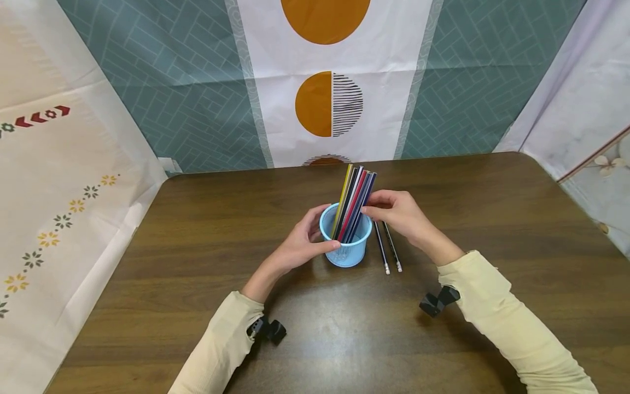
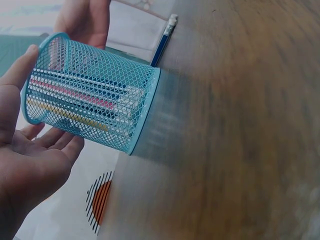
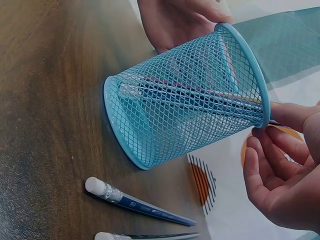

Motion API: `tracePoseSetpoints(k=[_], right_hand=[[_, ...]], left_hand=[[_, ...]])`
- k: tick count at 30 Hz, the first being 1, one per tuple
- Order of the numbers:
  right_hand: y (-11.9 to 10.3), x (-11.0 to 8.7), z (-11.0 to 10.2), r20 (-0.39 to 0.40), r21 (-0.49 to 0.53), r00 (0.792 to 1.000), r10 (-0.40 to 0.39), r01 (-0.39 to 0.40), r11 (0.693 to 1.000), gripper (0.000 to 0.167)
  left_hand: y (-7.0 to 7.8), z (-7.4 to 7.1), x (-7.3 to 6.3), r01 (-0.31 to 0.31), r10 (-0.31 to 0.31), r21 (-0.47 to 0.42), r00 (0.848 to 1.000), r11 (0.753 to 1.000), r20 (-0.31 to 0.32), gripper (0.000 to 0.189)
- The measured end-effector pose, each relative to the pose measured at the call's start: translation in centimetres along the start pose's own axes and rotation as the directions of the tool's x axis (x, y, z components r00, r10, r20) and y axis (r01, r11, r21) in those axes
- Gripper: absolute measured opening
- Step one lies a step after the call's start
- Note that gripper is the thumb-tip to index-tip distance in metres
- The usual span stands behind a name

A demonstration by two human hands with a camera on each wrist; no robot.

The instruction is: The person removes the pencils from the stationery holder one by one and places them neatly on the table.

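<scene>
A light blue mesh pencil cup (image 1: pixel 346 255) stands on the table, holding a slanted bundle of pencils (image 1: pixel 350 205) in yellow, black, red, white and dark blue. My left hand (image 1: pixel 306 241) grips the cup from its left side, thumb over the near rim and fingers around the far side. At the right of the rim, my right hand (image 1: pixel 401 216) pinches the dark blue pencils between thumb and forefinger. In the right wrist view, the eraser ends rest low inside the mesh. Beside the cup lie a blue pencil (image 3: pixel 150 209) and a black pencil (image 1: pixel 392 246), both white-erasered.
The brown wooden table (image 1: pixel 197 262) ends at a back edge just behind the cup. A patterned curtain (image 1: pixel 206 109) hangs there, with light cloths at the left and right sides. Black wrist cameras (image 1: pixel 439 301) sit on both sleeves.
</scene>
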State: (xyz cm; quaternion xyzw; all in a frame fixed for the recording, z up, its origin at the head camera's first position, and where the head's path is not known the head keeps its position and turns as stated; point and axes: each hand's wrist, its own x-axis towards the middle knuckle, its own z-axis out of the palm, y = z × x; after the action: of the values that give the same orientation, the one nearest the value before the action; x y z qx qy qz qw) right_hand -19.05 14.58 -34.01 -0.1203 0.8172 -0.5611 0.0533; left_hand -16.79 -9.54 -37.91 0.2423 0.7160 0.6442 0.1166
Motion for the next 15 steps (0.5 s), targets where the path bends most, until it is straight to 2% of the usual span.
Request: tracePoseSetpoints(k=[7, 15], right_hand=[[0.29, -0.02, 0.14, 0.006, -0.032, 1.000, -0.018, 0.019, 0.999, 0.024], [0.16, -0.05, 0.22, -0.011, -0.079, 1.000, -0.028, 0.027, 0.996, 0.021]], left_hand=[[-0.10, 0.08, -0.01, -0.019, 0.019, -0.020, 1.000, 1.000, 0.003, 0.074], [-0.11, -0.03, 0.07, -0.009, 0.009, -0.002, 1.000, 1.000, -0.003, 0.074]])
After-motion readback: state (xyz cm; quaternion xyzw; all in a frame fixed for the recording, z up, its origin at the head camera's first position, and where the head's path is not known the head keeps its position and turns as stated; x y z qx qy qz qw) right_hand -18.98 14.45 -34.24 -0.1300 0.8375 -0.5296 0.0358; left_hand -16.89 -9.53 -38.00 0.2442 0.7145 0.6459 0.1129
